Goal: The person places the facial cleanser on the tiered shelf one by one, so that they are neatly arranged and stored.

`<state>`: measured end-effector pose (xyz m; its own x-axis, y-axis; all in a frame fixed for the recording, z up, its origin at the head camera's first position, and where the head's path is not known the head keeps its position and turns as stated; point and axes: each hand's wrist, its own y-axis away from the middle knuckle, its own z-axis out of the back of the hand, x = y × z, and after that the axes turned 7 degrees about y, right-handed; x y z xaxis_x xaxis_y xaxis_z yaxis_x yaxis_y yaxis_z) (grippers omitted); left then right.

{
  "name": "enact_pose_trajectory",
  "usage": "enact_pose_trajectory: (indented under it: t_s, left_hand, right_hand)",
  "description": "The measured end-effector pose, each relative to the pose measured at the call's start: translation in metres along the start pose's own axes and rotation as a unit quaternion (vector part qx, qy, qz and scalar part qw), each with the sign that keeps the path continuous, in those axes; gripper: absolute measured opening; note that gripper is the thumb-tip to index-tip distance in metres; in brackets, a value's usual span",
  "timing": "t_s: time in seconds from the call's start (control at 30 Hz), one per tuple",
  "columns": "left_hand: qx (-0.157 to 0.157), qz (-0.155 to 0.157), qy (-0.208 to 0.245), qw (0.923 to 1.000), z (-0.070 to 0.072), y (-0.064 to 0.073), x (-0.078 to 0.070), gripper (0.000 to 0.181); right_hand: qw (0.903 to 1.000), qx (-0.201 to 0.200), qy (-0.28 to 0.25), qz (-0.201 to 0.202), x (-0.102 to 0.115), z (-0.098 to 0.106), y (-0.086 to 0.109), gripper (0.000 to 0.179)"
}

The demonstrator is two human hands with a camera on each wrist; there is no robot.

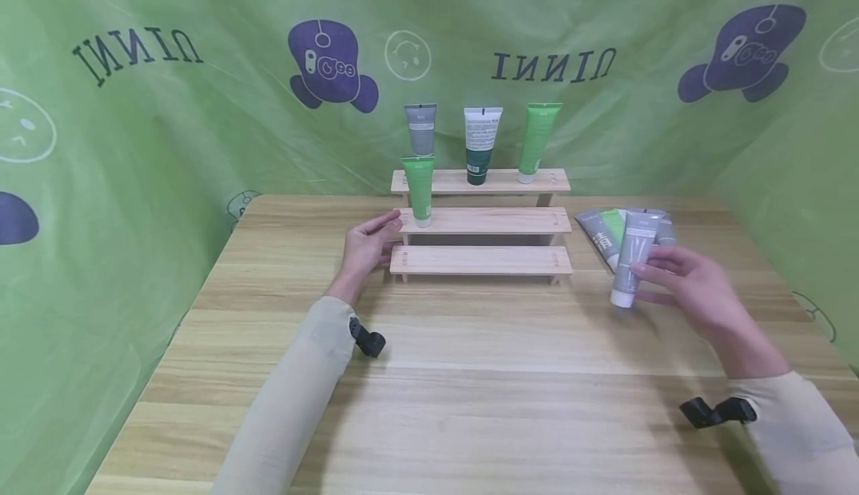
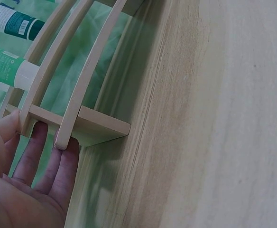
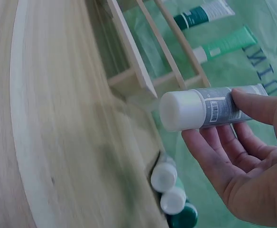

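On the wooden table (image 1: 470,376) stands a three-step wooden rack (image 1: 480,260): three tubes on its top step, one green tube (image 1: 419,189) on the middle step, the lowest step bare. Right of it lie more tubes (image 1: 604,230) in a small heap. Right hand (image 1: 691,294) pinches a grey tube (image 1: 634,256), white cap down, just above that heap. Left hand (image 1: 367,245), fingers straight, touches the rack's left end.

Head overview; wrist close-ups sharing rack (image 1: 480,221).

Bright even light, blurred wrist views
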<state>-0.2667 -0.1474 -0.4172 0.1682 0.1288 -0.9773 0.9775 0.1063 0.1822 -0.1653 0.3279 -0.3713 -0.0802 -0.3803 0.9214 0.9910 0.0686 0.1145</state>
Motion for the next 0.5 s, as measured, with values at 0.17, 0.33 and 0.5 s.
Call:
enact_pose_trajectory:
  t_s: [0.17, 0.33, 0.5]
  left_hand:
    - [0.001, 0.002, -0.001, 1.0000, 0.000, -0.001, 0.001, 0.037]
    - [-0.003, 0.005, 0.001, 1.0000, -0.001, -0.002, 0.001, 0.037]
    - [-0.004, 0.007, 0.002, 1.0000, -0.001, 0.000, 0.000, 0.037]
  right_hand:
    - [0.9996, 0.001, -0.006, 0.027, 0.012, -0.020, -0.002, 0.038]
    - [0.9982, 0.009, -0.014, 0.058, 0.023, -0.039, -0.005, 0.036]
    - [0.9948, 0.019, -0.062, 0.079, 0.031, -0.057, -0.008, 0.031]
